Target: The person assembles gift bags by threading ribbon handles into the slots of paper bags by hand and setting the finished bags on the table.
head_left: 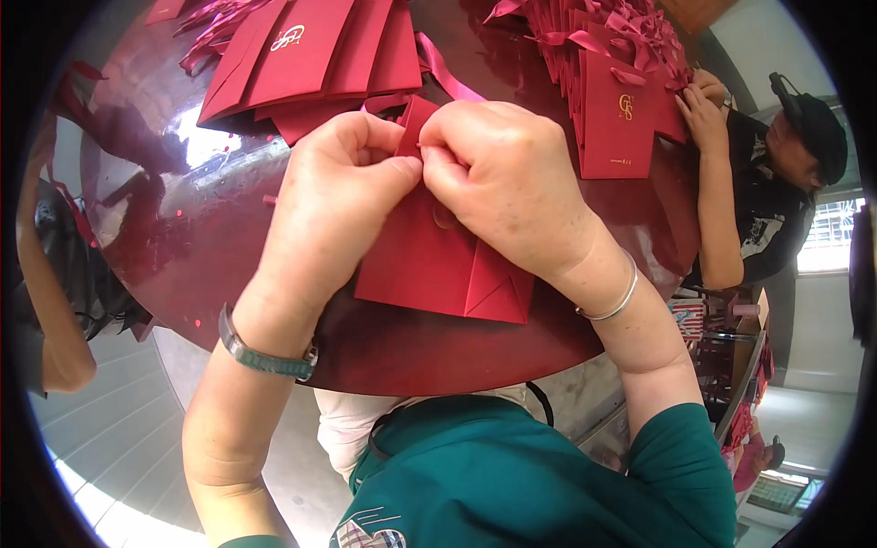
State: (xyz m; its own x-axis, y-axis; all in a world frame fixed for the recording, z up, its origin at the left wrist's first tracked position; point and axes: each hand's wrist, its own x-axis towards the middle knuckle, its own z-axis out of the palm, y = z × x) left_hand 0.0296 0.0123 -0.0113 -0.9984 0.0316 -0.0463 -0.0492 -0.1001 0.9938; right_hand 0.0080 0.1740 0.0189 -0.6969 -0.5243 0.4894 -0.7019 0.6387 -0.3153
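Observation:
A red paper gift bag (pixel 416 265) lies flat in front of me on the table, its folded bottom toward me. My left hand (pixel 343 187) is closed, thumb and fingertips pinching at the bag's top edge. Beside it, my right hand (pixel 502 173) is curled tight, with thumb and forefinger meeting at the same edge. A pink satin ribbon (pixel 443 68) runs down behind my right hand and seems to be in its grip; the fingers hide its end. The two thumbs nearly touch.
The round glossy dark red table (pixel 155 260) holds a stack of red gift bags (pixel 315 46) at the far left and a row of ribboned bags (pixel 612 119) at the far right. A person (pixel 767 183) in a black cap handles that row. Another person's arm (pixel 55 301) is at the left.

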